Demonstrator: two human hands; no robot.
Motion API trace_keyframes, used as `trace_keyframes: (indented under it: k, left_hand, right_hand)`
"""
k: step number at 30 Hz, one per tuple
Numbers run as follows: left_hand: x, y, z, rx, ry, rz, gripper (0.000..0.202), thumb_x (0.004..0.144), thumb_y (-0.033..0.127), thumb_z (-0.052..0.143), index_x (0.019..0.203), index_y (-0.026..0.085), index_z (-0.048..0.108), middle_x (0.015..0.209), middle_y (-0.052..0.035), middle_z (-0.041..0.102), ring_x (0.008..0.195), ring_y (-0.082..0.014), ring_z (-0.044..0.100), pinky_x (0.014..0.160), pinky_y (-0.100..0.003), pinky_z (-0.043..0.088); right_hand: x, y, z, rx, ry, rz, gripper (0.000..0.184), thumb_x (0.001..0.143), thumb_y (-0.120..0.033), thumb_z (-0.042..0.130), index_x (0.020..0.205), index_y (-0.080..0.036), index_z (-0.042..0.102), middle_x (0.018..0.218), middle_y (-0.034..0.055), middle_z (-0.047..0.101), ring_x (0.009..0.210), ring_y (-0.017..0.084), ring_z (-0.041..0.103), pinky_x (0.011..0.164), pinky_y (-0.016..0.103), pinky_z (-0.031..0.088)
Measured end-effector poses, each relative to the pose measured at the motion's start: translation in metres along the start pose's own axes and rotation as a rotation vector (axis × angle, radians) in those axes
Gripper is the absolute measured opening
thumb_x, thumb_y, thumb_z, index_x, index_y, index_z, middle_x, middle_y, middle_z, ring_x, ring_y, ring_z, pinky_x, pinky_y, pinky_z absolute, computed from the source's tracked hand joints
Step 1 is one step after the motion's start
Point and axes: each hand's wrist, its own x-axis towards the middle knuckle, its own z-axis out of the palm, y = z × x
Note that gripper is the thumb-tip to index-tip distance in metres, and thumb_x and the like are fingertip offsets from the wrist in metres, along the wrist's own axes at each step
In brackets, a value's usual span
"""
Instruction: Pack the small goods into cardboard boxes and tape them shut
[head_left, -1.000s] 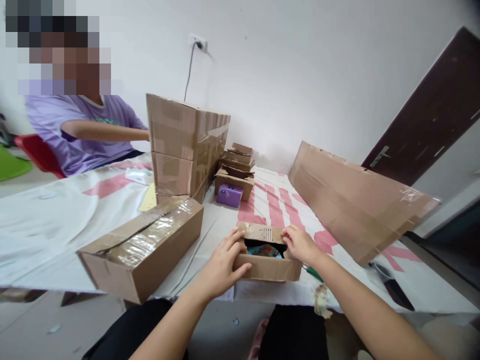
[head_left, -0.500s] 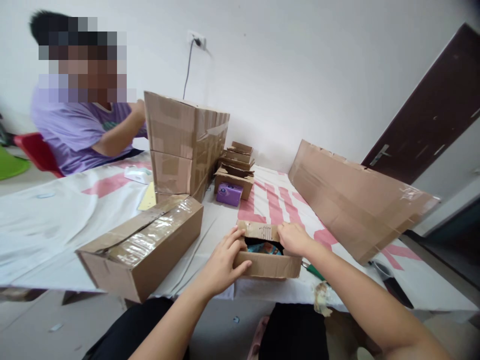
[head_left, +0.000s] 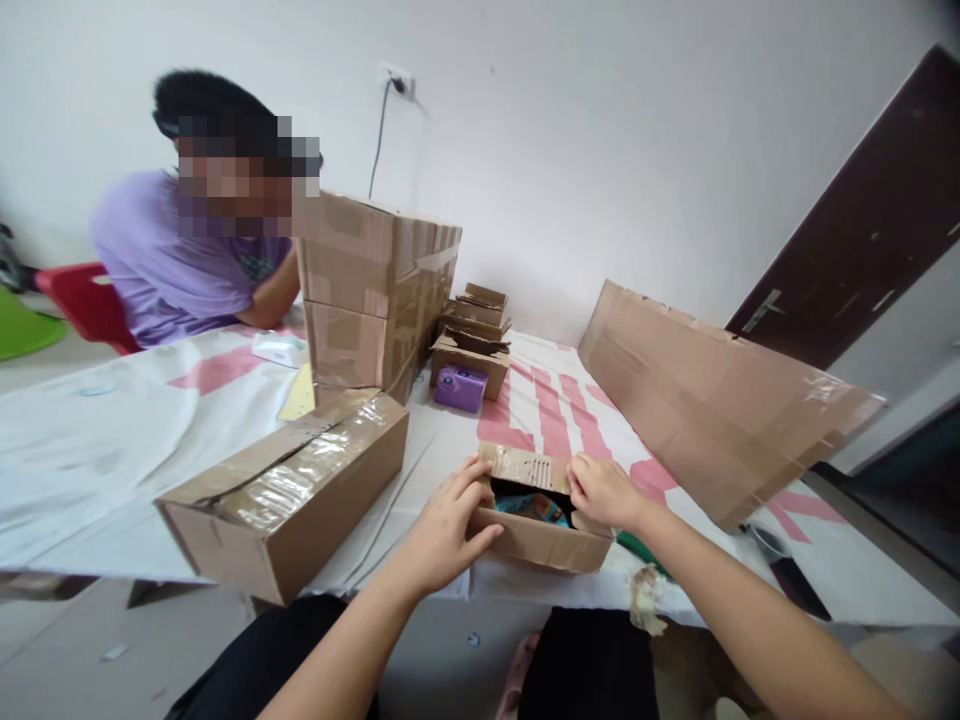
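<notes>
Leaving the long taped carton (head_left: 292,490) at far left untouched, to have free space for working. Next to it, toward the right, holding the left end of the small open box (head_left: 551,545) with the left hand (head_left: 454,510), fingers spread over the end and thumb against the front wall. Good to use this grasp as the anchor, with the box lying close to the front edge of the cloth-covered table (head_left: 442,440). In the middle, watching the blue packet (head_left: 531,508) inside, so as not to catch it under the back flap (head_left: 525,466). At the right end, gripping the flap's corner with the curled fingers of the right hand (head_left: 596,490); cannot tell the exact placing of the fingertips. Probably best to press slowly and evenly, without tearing. Further right, minding the green object (head_left: 636,547) between the box and the right forearm (head_left: 739,605).
</notes>
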Motion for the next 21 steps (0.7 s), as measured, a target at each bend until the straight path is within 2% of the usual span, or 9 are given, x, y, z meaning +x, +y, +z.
trace_keyframes:
  k: [4,8,10,15,21]
  left_hand:
    - [0.001,0.000,0.000,-0.028,0.009,0.002,0.016,0.082,0.024,0.057,0.097,0.021,0.055,0.142,-0.0096,0.041,0.138,-0.0284,0.027,0.108,-0.049,0.034]
    - [0.001,0.001,0.001,-0.044,0.012,0.007,0.016,0.082,0.024,0.057,0.098,0.021,0.054,0.143,-0.0100,0.040,0.138,-0.0286,0.026,0.109,-0.049,0.034]
    - [0.001,0.001,0.002,-0.047,0.012,0.002,0.016,0.082,0.024,0.056,0.098,0.021,0.054,0.142,-0.0100,0.040,0.139,-0.0284,0.026,0.109,-0.050,0.034]
    - [0.001,0.001,0.002,-0.050,0.031,0.012,0.017,0.081,0.024,0.057,0.097,0.021,0.056,0.142,-0.0096,0.041,0.138,-0.0285,0.027,0.109,-0.049,0.034]
    - [0.000,0.001,0.001,-0.037,0.018,-0.005,0.016,0.082,0.025,0.057,0.098,0.021,0.055,0.143,-0.0092,0.040,0.138,-0.0284,0.027,0.109,-0.049,0.034]
  right_hand:
    - [-0.007,0.003,-0.001,0.153,0.056,-0.008,0.012,0.081,-0.015,0.046,0.086,-0.018,0.057,0.086,0.0038,0.061,0.075,0.015,0.055,0.068,0.026,0.037]
    - [-0.010,0.004,-0.005,0.258,0.107,0.079,0.019,0.086,-0.014,0.044,0.096,-0.019,0.058,0.096,0.0046,0.062,0.085,0.015,0.058,0.073,0.026,0.041]
    - [-0.009,0.001,-0.005,0.245,0.090,0.123,0.018,0.087,-0.016,0.046,0.097,-0.021,0.061,0.098,0.0041,0.063,0.088,0.016,0.059,0.074,0.026,0.041]
    - [-0.003,-0.011,-0.002,0.077,0.024,0.206,0.012,0.086,-0.020,0.050,0.081,-0.021,0.061,0.090,0.0054,0.064,0.085,0.019,0.060,0.069,0.028,0.039]
    - [0.003,-0.015,-0.001,0.043,-0.014,0.171,0.010,0.085,-0.018,0.047,0.087,-0.018,0.057,0.091,0.0099,0.063,0.080,0.021,0.060,0.066,0.030,0.036]
